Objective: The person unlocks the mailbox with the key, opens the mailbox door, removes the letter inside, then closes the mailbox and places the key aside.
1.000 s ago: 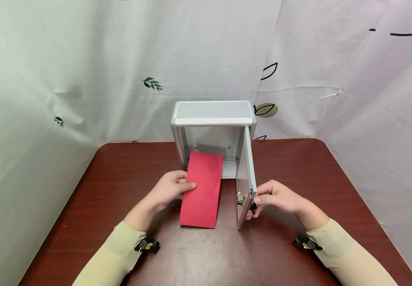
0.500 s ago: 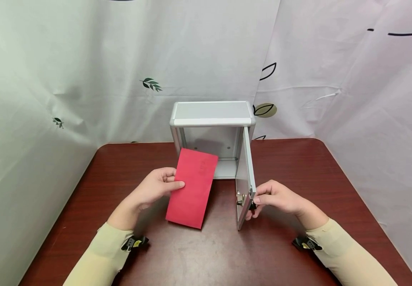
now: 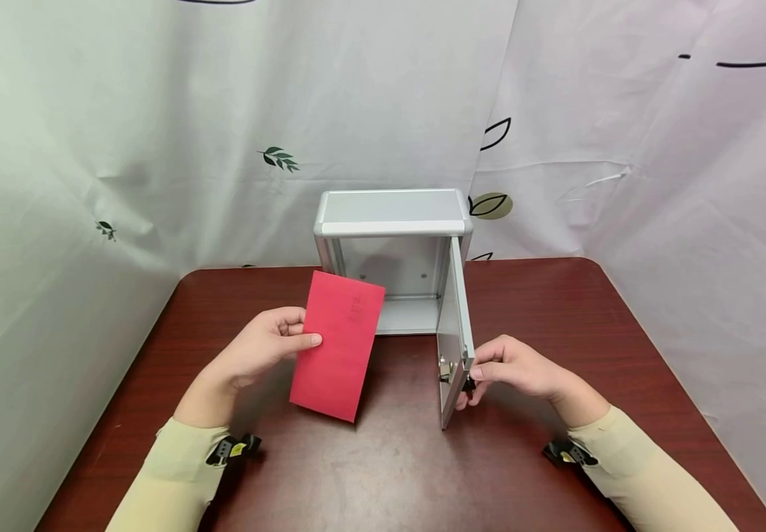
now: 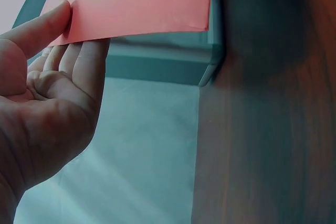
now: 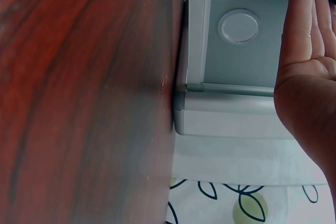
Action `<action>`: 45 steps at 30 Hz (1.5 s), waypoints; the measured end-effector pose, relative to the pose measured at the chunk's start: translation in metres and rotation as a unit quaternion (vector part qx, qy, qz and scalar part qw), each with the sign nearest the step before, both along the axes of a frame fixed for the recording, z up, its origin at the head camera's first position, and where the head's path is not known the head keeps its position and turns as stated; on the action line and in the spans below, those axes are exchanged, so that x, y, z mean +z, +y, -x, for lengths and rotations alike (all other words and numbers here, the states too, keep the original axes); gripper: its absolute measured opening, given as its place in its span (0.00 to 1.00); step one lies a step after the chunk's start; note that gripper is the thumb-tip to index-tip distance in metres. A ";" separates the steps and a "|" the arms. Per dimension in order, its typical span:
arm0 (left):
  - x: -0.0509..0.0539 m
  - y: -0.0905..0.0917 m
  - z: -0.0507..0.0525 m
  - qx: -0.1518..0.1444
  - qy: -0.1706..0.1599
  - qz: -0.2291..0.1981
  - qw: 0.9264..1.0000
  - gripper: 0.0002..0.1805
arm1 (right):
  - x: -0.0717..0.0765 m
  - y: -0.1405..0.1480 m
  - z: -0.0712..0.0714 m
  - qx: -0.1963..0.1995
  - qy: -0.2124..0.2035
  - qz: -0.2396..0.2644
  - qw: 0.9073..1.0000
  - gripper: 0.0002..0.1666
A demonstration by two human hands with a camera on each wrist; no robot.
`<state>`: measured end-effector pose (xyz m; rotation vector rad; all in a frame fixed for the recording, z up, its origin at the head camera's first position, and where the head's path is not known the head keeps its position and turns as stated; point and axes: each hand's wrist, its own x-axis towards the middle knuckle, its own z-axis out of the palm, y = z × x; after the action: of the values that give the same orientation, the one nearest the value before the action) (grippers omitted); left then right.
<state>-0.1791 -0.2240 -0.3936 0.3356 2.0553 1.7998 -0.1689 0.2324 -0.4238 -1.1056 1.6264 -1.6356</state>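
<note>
So the whole back and both sides here are white fabric [image 3: 383, 89], a bit wrinkled, with leaf sprigs and black squiggles printed on it. Below that is a dark reddish-brown wood-grain tabletop [image 3: 389, 480] with a soft patch of glare toward the near edge.

Next biggest is a silver-grey box [image 3: 392, 208], sitting at the back of the tabletop close to the fabric, opening facing the person. Its door [image 3: 454, 318] is hinged on the right and swung out toward the camera, so it stands like a wall between the two hands. A metal latch [image 3: 445, 369] sits on the inner face, near the free edge.

Two pale sleeves [image 3: 168, 473] come in from the bottom corners, with black straps [image 3: 570, 452] at the wrists. The right hand [image 3: 512, 369] is on the outer side of the door, thumb and fingers closed in around a small black knob [image 3: 468, 384]; the door hides some of that grip.

The red envelope [image 3: 337, 343] is outside the box, in front of its lower left, top tipped to the right. The left hand [image 3: 266, 343] pinches its left edge: thumb flat on the near face, the other fingers [image 4: 88, 69] bent in behind, no gap beyond the paper.
</note>
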 end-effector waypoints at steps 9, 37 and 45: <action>0.006 -0.022 0.002 0.006 0.009 -0.003 1.000 0.14 | 0.001 0.000 0.000 0.000 0.000 -0.002 1.000 0.16; 0.005 -0.069 0.013 0.069 0.040 -0.069 0.994 0.06 | 0.003 -0.001 -0.001 0.009 -0.007 0.013 1.000 0.16; 0.003 -0.077 0.017 0.120 0.033 -0.102 0.987 0.06 | 0.003 -0.001 -0.001 0.010 -0.006 0.012 1.000 0.16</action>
<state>-0.1960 -0.3006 -0.3910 0.2117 2.0311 2.1790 -0.1679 0.2316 -0.4210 -1.1197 1.5873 -1.6491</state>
